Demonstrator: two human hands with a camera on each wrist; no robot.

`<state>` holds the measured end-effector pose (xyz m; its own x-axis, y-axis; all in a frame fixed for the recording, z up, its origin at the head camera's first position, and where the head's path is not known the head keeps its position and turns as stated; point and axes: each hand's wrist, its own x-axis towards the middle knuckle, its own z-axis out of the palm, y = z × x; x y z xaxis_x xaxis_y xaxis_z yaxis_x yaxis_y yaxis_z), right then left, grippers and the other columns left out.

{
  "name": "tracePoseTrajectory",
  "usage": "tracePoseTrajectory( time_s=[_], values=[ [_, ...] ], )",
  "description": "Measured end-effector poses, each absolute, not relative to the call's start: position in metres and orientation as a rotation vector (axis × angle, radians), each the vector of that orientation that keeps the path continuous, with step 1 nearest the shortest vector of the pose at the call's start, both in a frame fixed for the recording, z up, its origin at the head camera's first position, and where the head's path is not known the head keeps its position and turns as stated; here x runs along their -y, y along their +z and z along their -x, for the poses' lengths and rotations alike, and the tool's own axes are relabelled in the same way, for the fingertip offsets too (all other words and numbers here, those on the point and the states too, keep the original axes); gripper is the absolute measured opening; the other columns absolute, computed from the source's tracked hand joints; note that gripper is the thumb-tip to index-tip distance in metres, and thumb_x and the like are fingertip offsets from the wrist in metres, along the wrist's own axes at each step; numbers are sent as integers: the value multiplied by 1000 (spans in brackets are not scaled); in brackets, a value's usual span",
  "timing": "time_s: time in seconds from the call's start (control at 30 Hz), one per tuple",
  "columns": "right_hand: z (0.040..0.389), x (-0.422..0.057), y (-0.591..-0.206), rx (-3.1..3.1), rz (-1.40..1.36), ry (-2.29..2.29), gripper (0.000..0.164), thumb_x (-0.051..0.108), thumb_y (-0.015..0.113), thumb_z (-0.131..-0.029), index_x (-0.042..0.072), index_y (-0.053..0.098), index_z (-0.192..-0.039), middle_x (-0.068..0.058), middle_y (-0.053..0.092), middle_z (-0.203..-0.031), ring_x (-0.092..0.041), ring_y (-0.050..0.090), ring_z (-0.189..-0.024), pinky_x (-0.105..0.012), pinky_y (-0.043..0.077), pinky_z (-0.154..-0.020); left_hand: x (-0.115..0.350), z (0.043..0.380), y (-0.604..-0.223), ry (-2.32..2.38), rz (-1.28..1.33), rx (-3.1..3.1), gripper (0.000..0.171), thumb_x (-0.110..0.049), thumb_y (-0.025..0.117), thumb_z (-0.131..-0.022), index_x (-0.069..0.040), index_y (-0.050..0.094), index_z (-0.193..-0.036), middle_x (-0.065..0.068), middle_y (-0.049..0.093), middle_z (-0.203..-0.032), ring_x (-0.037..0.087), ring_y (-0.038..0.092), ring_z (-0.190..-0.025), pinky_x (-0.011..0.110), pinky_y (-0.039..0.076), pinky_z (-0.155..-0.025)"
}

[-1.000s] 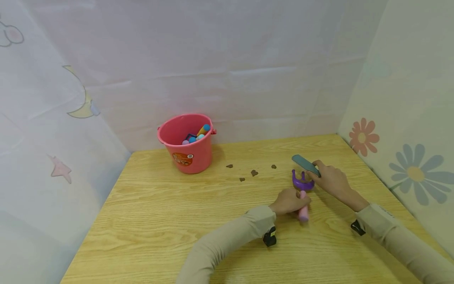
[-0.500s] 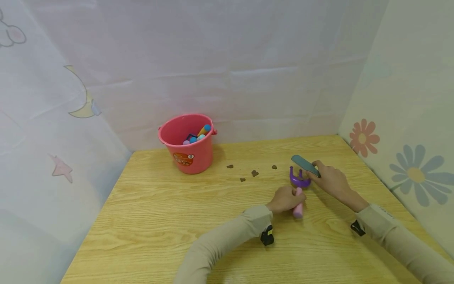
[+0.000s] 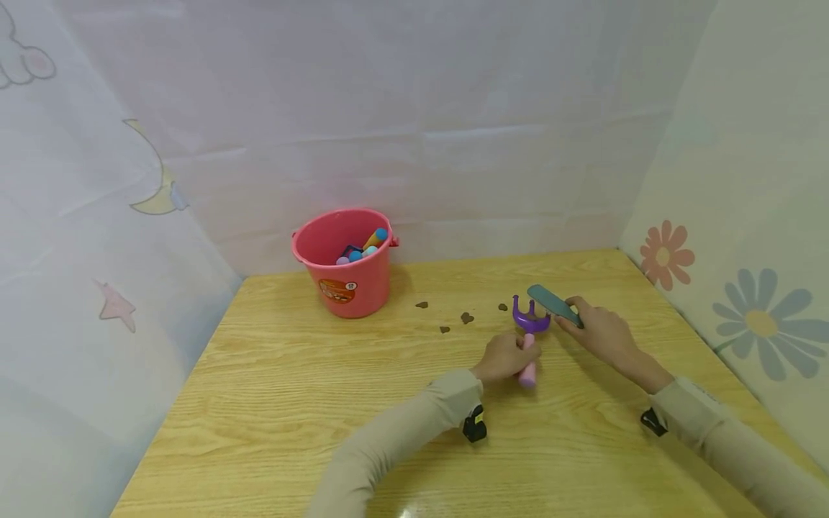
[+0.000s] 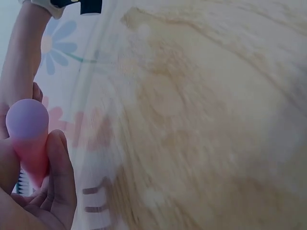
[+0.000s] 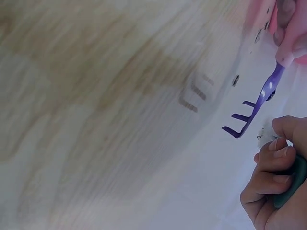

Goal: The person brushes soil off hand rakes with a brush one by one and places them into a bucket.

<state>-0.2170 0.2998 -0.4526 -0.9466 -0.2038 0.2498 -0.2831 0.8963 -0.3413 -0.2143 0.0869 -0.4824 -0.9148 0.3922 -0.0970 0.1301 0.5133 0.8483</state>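
Note:
My left hand (image 3: 504,357) grips the pink handle of a small toy rake (image 3: 530,325); its purple head has three tines pointing away from me. In the left wrist view the handle's rounded lilac end (image 4: 27,120) sits between thumb and fingers. My right hand (image 3: 602,332) holds a flat teal brush (image 3: 553,305), its back upward and close to the rake's tines. Pale bristles (image 4: 22,184) show partly in the left wrist view, while the right fingers (image 5: 273,175) curl round the teal body. The rake's shadow falls apart from its tines, so the head is raised off the table.
A pink bucket (image 3: 355,291) with several colourful toy handles (image 3: 377,237) inside stands at the back left of the wooden table (image 3: 291,403). Several small brown crumbs (image 3: 467,317) lie between bucket and rake. Fabric-covered walls (image 3: 414,144) border the back and sides.
My left hand has carried the rake leftward and slightly away from me. The right hand keeps its hold on the brush and has barely shifted, so the rake's head now shows more.

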Motion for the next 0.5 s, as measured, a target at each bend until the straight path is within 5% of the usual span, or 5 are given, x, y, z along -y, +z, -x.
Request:
tracePoseTrajectory(
  time_s=[0.5],
  values=[
    [213, -278, -447, 2831, -464, 596, 43, 29, 62, -99, -5, 53, -124, 3, 40, -54, -9, 33, -43, -24, 26, -39, -55, 224, -482, 1472, -425, -2453, 32, -26, 65, -94, -11, 58, -67, -3, 55, -57, 5, 46, -47, 19, 34, -41]
  ],
)
